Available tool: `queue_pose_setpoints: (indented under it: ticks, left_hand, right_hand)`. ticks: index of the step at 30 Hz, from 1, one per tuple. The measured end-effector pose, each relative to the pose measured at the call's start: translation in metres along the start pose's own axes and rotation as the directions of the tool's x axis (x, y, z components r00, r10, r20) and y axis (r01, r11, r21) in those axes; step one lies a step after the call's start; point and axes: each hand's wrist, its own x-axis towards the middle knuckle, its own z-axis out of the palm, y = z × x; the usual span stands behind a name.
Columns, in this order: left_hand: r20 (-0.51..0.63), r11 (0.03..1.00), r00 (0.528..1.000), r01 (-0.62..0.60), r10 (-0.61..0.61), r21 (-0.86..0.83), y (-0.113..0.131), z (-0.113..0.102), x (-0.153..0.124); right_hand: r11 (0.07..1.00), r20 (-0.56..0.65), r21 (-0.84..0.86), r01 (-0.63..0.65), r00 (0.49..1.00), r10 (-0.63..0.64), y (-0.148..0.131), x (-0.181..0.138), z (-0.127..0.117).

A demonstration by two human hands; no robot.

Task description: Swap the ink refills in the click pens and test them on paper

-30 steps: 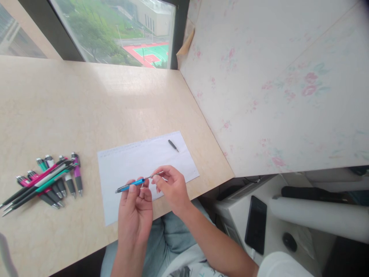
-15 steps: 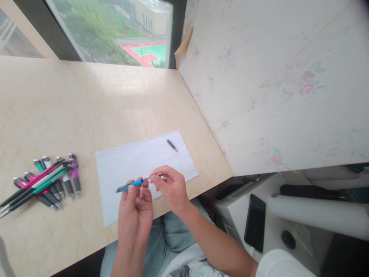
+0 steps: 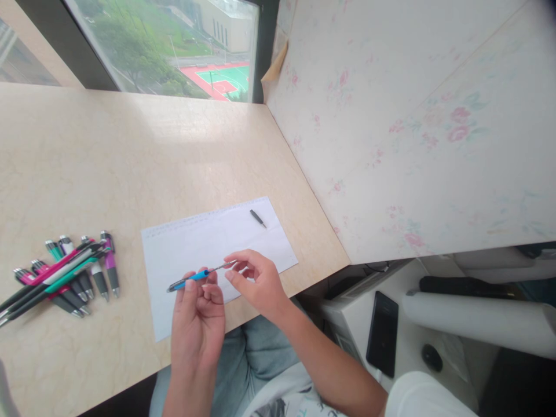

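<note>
Now grips a blue pen (image 3: pixel 191 279) in the left hand (image 3: pixel 197 318), thumb and curled fingertips clenched on the barrel. Keeps it nearly level, dark tip to the left, the other end tilted slightly up to the right. Pinches, with the right hand (image 3: pixel 256 284), a thin grey rod (image 3: pixel 221 267) that sticks out of the pen's right end; grip there closed, thumb and forefinger meeting on the rod, the other fingers loosely bent below. Cannot tell how far the rod sits inside the barrel.

Holds both hands close together, just above the near half of a white sheet of paper (image 3: pixel 195 243) lying flat on the pale worktop (image 3: pixel 130 156), near its front edge. On the sheet's far right corner, well apart from the hands: a small black part (image 3: pixel 258 218), lying alone.

Well to the left, off the sheet: a heap of pens (image 3: pixel 61 278) in pink, green, purple, white and black, crossed over one another on the worktop.

Beyond the worktop's far edge: a window (image 3: pixel 174 46) with trees and a sports court outside. To the right: a flowered panel (image 3: pixel 412 116) standing along the worktop's side. Lower right, beneath that panel: a black phone (image 3: pixel 382 333) lying on a white surface, beside a long white roll (image 3: pixel 478 324).
</note>
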Motion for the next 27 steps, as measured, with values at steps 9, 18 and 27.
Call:
queue_pose_setpoints:
  ticks: [9,18,27]
  left_hand:
    - [-0.001,1.0,1.0,0.016,-0.016,-0.01,0.0,-0.002,0.001]
    - [-0.013,1.0,1.0,0.022,-0.022,-0.012,0.0,0.0,0.0]
    - [0.029,0.999,0.999,0.023,-0.022,-0.029,-0.001,-0.006,-0.001]
  right_hand:
    - [0.751,-0.071,-0.65,0.119,0.974,-0.215,0.013,0.024,-0.047]
    - [0.612,-0.114,-0.789,0.059,0.964,-0.24,0.011,0.036,-0.074]
    - [0.496,-0.064,-0.866,0.066,0.969,-0.24,0.013,0.051,-0.08]
